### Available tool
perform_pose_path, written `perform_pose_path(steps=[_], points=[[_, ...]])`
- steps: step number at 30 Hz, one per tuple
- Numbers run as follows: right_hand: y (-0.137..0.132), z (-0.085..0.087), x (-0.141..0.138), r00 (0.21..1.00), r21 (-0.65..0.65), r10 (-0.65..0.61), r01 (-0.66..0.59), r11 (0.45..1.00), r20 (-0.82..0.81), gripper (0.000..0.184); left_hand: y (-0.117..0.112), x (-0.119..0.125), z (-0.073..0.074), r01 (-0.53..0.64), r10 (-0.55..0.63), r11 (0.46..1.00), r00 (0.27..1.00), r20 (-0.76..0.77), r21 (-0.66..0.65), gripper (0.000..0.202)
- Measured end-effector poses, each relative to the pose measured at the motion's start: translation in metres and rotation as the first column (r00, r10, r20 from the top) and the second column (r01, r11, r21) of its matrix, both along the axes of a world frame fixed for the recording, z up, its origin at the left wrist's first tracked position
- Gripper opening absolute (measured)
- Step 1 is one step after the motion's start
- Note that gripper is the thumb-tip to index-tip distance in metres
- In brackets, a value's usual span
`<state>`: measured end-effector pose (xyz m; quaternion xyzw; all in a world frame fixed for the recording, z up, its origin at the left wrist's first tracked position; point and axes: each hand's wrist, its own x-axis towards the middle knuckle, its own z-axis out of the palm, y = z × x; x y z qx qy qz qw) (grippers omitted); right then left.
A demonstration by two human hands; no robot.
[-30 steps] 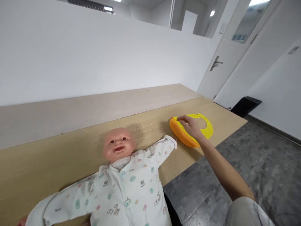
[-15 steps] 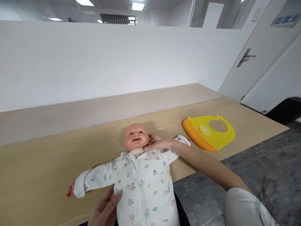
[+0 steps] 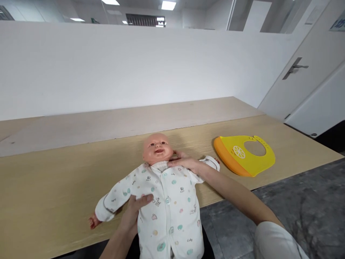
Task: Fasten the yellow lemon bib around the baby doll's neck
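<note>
A baby doll (image 3: 172, 201) in a white printed sleepsuit lies face up, its head and arms over the table and its lower body toward me. My left hand (image 3: 136, 210) grips the doll's side under its arm, thumb on the chest, the other fingers hidden behind the body. At the doll's neck and shoulder, my right hand (image 3: 185, 162) is closed round it, with some fingers behind the neck. A yellow silicone bib (image 3: 256, 162) with an orange pocket lies flat to the right of the doll's outstretched arm.
The wooden table (image 3: 54, 194) runs along a white partition (image 3: 121, 68) with glass above it. A door with a metal handle (image 3: 295, 68) stands at the right. Grey floor (image 3: 291, 212) shows beyond the table's front edge.
My left hand has moved up the doll's side, its thumb now on the chest. The doll's arm on that side hangs a little lower and closer in. My right hand stays at the neck.
</note>
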<state>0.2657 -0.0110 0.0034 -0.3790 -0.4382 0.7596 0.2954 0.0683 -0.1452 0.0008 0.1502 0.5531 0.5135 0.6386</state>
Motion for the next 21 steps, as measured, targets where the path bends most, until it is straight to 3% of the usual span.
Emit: perform_pose_path(steps=[3, 7, 13, 17, 21], points=[[0.005, 0.01, -0.002, 0.999, 0.021, -0.025, 0.026, 0.999, -0.026, 0.079, 0.011, 0.0, 0.008, -0.011, 0.011, 1.0, 1.0, -0.015, 0.024, 0.043], [0.013, 0.031, -0.005, 0.995, 0.066, -0.083, 0.086, 0.994, -0.051, 0.085, 0.028, 0.002, 0.022, -0.057, 0.06, 0.996, 0.997, -0.039, 0.063, 0.043], [0.037, 0.059, -0.012, 0.987, 0.14, -0.131, 0.143, 0.98, -0.091, 0.084, 0.061, -0.003, 0.038, -0.012, 0.007, 0.976, 1.0, 0.023, 0.219, 0.059], [0.059, 0.075, -0.017, 0.986, 0.215, -0.136, 0.153, 0.965, -0.092, 0.072, 0.089, -0.008, 0.042, 0.028, -0.054, 0.937, 0.996, 0.066, 0.349, 0.061], [0.078, 0.085, -0.024, 0.989, 0.27, -0.143, 0.148, 0.951, -0.04, 0.075, 0.116, -0.016, 0.038, 0.055, -0.094, 0.909, 0.993, 0.073, 0.413, 0.052]])
